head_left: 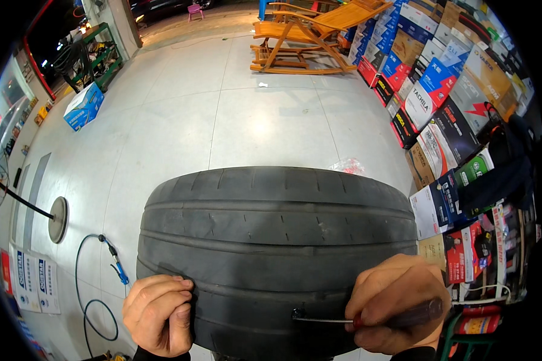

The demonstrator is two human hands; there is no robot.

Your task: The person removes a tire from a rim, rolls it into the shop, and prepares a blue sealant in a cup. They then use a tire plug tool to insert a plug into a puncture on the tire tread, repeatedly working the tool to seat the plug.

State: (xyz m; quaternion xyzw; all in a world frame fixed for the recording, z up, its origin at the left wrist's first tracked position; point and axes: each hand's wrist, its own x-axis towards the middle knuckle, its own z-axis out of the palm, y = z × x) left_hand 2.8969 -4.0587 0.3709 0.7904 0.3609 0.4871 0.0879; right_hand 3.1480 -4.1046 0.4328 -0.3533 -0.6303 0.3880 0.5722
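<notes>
The tire [253, 265] stands right before the person, its near lower part cut off from sight. At its left edge the left hand [159, 313] is curled against the rubber; whether it truly grips, I can't tell. On the right, the right hand [397, 301] is closed around the handle of a thin-shafted tool [325, 320], partly hiding it. The tip meets a dark spot [297, 313] on the tread, too small to make out.
</notes>
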